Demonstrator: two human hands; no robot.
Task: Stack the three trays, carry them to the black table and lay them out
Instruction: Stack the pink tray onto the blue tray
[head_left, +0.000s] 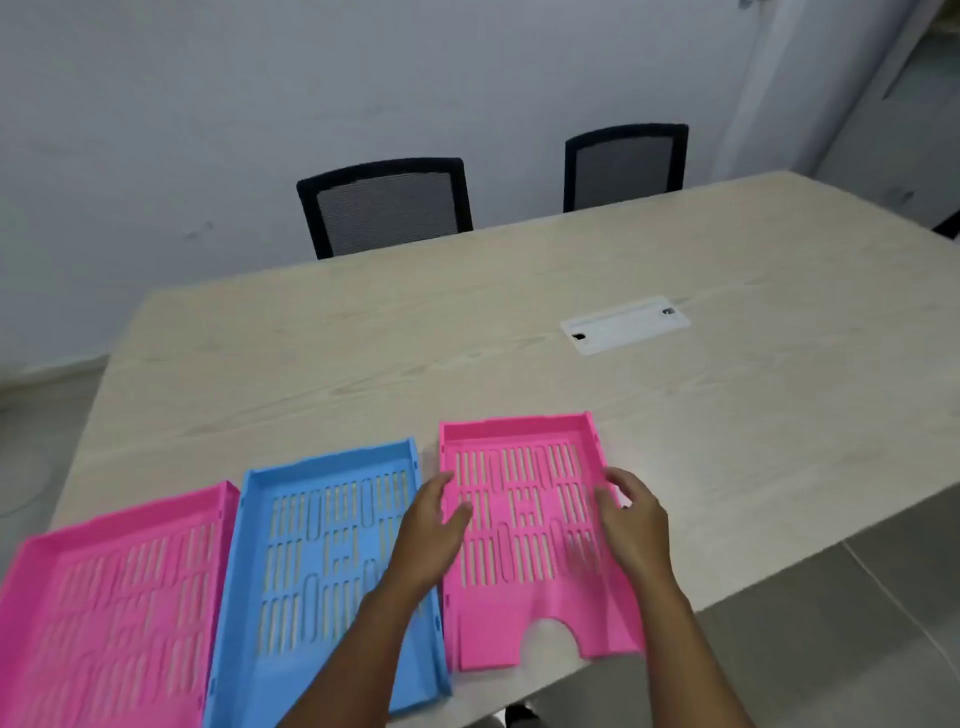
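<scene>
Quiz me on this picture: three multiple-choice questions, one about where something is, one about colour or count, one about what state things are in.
1. Which tray lies in the middle?
A blue
B pink
C none

2. How many pink trays are there?
A one
B two
C three

3. Are the trays stacked?
A all stacked
B two stacked
C all side by side

Answers:
1 A: the blue tray lies between the left pink tray and the right pink tray.
2 B: one pink each side.
3 C: none overlaps; left hand and right hand flank the right one.
</scene>
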